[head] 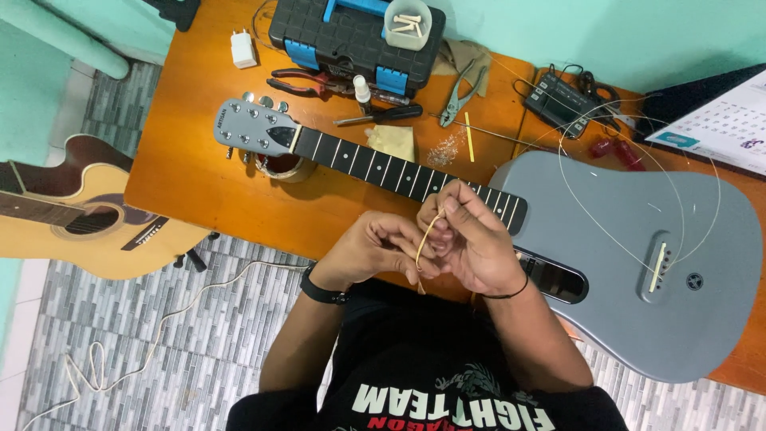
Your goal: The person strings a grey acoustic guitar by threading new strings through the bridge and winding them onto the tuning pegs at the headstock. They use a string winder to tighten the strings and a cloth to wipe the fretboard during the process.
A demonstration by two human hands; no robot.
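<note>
A grey guitar (638, 263) lies across an orange-brown table (191, 168), its headstock (251, 128) to the left and its black fretboard (383, 168) running toward the body. Loose strings (606, 219) arc up from the bridge (658, 267). Both my hands meet just in front of the neck joint. My left hand (371, 247) and my right hand (471, 239) pinch a thin pale strip (425, 238) between their fingers. A black watch sits on my left wrist, a thin black band on my right.
A black and blue toolbox (351, 36) with a cup of white pins (408, 24) stands at the back. Pliers (463, 92), red-handled cutters (299, 82), a small bottle, a screwdriver and a white charger (243, 49) lie nearby. A wooden acoustic guitar (72, 211) rests on the floor left.
</note>
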